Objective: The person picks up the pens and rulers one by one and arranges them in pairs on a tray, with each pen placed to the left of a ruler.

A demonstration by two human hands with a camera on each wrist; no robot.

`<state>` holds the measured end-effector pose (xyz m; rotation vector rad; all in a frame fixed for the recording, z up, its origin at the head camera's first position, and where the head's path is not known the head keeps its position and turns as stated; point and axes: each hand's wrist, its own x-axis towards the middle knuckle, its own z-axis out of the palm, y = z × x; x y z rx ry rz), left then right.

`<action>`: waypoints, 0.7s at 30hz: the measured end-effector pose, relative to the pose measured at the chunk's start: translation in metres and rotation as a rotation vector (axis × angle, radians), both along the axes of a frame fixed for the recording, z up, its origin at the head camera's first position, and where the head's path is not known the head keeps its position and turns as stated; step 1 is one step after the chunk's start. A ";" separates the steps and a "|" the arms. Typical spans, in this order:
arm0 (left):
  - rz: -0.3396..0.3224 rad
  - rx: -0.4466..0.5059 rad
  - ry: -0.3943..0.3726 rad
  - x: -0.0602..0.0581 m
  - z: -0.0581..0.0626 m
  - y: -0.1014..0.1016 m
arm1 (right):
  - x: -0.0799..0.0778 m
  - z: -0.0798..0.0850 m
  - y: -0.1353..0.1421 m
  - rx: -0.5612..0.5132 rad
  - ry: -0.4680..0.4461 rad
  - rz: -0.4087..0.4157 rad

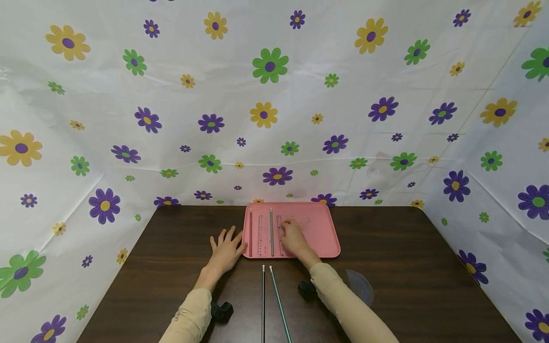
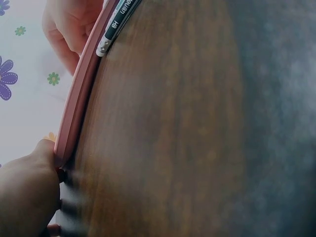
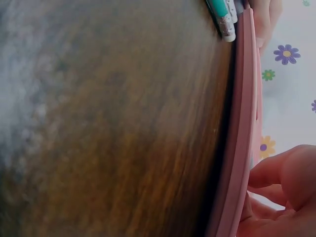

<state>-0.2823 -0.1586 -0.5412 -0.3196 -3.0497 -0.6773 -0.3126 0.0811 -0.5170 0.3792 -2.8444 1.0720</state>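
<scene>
Pink tray [image 1: 321,233] lies partly covered by right hand [image 1: 295,239], grip unclear; left hand [image 1: 225,252] splayed.

Behind two pencils [image 1: 263,305], the tray [image 1: 320,236] holds a ruler [image 1: 260,238] between two more pencils [image 1: 272,233].

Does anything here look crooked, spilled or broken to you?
Slightly crooked, yes: in front of the pink tray, the green pencil on the table lies aslant, splaying away from the dark pencil beside it, though their eraser ends sit close. I see nothing spilled or plainly broken.
</scene>
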 end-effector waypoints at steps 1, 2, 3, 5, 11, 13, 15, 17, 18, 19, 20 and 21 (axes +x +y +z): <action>-0.001 -0.001 -0.001 0.000 0.000 0.000 | 0.001 0.000 0.000 0.007 0.002 -0.002; -0.001 -0.003 -0.001 0.000 0.000 0.000 | 0.001 0.000 -0.001 0.011 0.003 -0.003; -0.001 -0.006 -0.002 0.000 0.000 0.000 | 0.002 0.000 -0.001 0.009 0.004 -0.004; -0.001 -0.008 0.000 0.000 0.000 0.000 | 0.002 0.000 -0.002 0.007 -0.003 -0.009; -0.001 -0.023 -0.009 -0.001 0.000 0.000 | 0.003 -0.003 -0.001 0.008 0.017 -0.016; -0.002 -0.025 -0.012 -0.001 0.001 0.000 | 0.004 -0.003 -0.001 -0.002 0.027 -0.018; -0.002 -0.020 -0.008 -0.001 0.001 0.000 | 0.007 -0.003 0.000 -0.014 0.043 -0.016; -0.001 -0.019 -0.014 -0.001 0.000 0.000 | 0.010 -0.002 0.000 -0.026 0.064 -0.011; -0.002 -0.019 -0.011 -0.001 0.000 0.000 | 0.012 -0.001 0.001 -0.033 0.071 -0.009; -0.003 -0.019 -0.009 -0.001 0.000 0.000 | 0.013 -0.001 0.001 -0.036 0.080 -0.009; -0.004 -0.019 -0.008 -0.001 0.000 0.000 | 0.015 -0.001 0.001 -0.041 0.086 -0.008; -0.005 -0.019 -0.008 -0.001 0.000 -0.001 | 0.016 0.000 0.001 -0.048 0.090 -0.007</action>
